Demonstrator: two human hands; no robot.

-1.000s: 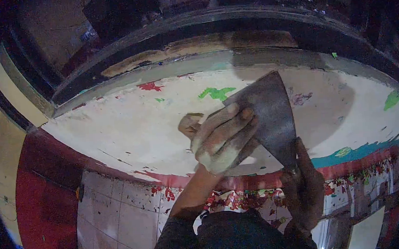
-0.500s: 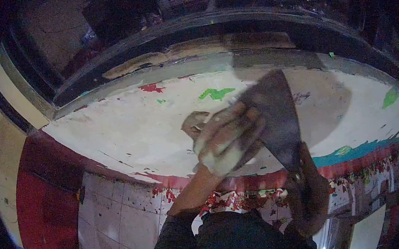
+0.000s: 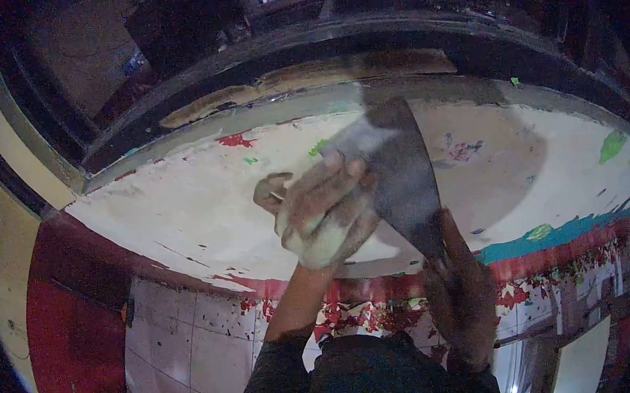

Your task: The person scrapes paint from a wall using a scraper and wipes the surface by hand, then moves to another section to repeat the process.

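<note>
A wide, dark scraper with a flaring metal blade is held up in front of a white, paint-spotted surface. My right hand is closed around its narrow handle end, mostly in shadow. My left hand is at the blade's left side, its fingers curled and their tips overlapping the blade edge. Pale smears cover part of that hand. Beneath both hands, the white surface carries red, green and blue paint patches.
Red and teal paint runs along the near edge of the surface. Below are tiles scattered with red and green flakes, and a dark red panel at left. A dark ledge with a brown strip runs along the far side.
Both hands and the scraper have moved left and slightly up together. The red-speckled spot on the surface right of the blade shows more clearly now.
</note>
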